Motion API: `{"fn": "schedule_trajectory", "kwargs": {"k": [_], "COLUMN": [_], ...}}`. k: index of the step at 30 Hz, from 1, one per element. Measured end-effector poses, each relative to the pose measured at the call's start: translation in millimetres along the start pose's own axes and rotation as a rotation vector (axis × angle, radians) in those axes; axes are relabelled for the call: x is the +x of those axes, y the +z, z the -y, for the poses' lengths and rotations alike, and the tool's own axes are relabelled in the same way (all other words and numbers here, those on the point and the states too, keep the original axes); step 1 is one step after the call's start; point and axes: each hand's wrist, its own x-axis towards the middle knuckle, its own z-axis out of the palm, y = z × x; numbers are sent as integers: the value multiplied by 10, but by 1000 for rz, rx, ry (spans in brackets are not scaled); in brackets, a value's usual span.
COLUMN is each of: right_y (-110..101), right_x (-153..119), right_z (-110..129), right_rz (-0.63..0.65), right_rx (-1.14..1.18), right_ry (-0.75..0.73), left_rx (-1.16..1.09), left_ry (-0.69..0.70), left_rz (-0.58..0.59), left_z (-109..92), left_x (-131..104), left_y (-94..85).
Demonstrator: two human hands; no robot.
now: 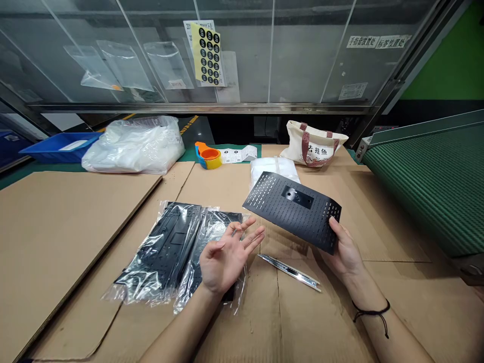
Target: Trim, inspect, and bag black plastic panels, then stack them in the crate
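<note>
My right hand [346, 252] grips the right end of a black perforated panel [293, 214], which is tilted and raised above the cardboard. My left hand [229, 257] is palm up with its fingers apart and nothing in it, left of the panel. Below the panel a shiny metal rail [290, 272] lies on the cardboard. Two black panels in clear plastic bags, one at the left [166, 247] and one partly behind my left hand [189, 280], lie side by side.
A cardboard sheet [68, 237] covers the left. Along the back are a blue tray [56, 151], a white plastic bundle [136, 143], an orange and yellow tape holder [208, 155], a white packet [274, 167] and a cloth bag [313, 143]. A green conveyor [431, 176] stands at the right.
</note>
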Motion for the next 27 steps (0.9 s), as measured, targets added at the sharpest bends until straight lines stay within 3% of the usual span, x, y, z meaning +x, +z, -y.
{"fn": "schedule_trajectory", "kwargs": {"k": [27], "right_y": [53], "right_x": [-78], "right_z": [15], "right_rz": [77], "right_rx": [-78], "right_ry": [45], "left_rx": [4], "left_ry": [21], "left_rz": [-89], "left_z": [-4], "left_x": [15], "left_y": [19]}}
